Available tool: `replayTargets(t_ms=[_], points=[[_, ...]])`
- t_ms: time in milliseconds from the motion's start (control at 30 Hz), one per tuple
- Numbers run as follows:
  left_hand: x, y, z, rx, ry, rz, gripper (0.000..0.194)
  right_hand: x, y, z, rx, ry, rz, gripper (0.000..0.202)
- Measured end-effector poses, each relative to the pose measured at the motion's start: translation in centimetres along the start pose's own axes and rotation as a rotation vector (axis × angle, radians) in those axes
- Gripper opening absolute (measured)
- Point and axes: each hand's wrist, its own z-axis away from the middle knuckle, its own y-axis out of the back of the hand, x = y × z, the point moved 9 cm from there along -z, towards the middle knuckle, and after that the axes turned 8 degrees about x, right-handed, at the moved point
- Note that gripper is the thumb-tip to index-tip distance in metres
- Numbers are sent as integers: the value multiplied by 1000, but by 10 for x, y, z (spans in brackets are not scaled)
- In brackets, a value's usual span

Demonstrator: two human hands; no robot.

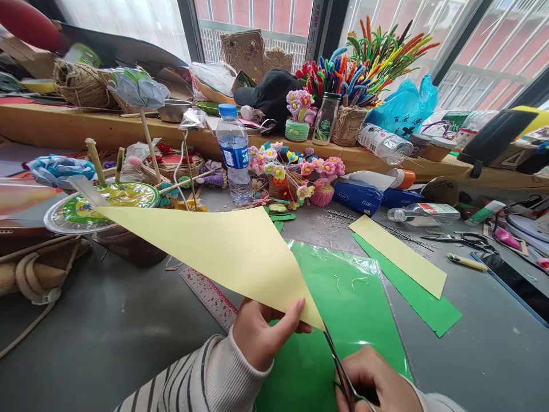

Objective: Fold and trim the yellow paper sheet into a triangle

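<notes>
A large sheet of pale yellow paper [240, 246] is pinched in my left hand [270, 332], thumb on top, near its lower right corner. My right hand [373, 377] is closed around the handles of a pair of scissors [337, 360], whose blades point up and meet that corner of the yellow paper. Beneath both hands lies a green sheet in a clear plastic sleeve [343, 297], with thin yellow slivers on it. A patterned ruler [210, 294] lies partly under the yellow paper.
To the right lie a yellow strip [401, 254], a green strip [437, 315], black-handled scissors [476, 241], a cutter [466, 262] and a phone [514, 286]. A water bottle [234, 154] and crocheted flowers [300, 171] stand behind. A plastic-covered round container [60, 220] is at left.
</notes>
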Motion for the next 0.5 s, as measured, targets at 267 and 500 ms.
replayTargets(t_ms=[267, 500], points=[[0, 0, -2, -3, -23, -28, 11, -2, -6, -7, -52, 51, -19, 74], [-4, 1, -3, -5, -7, 18, 8, 1, -1, -1, 9, -23, -18, 74]])
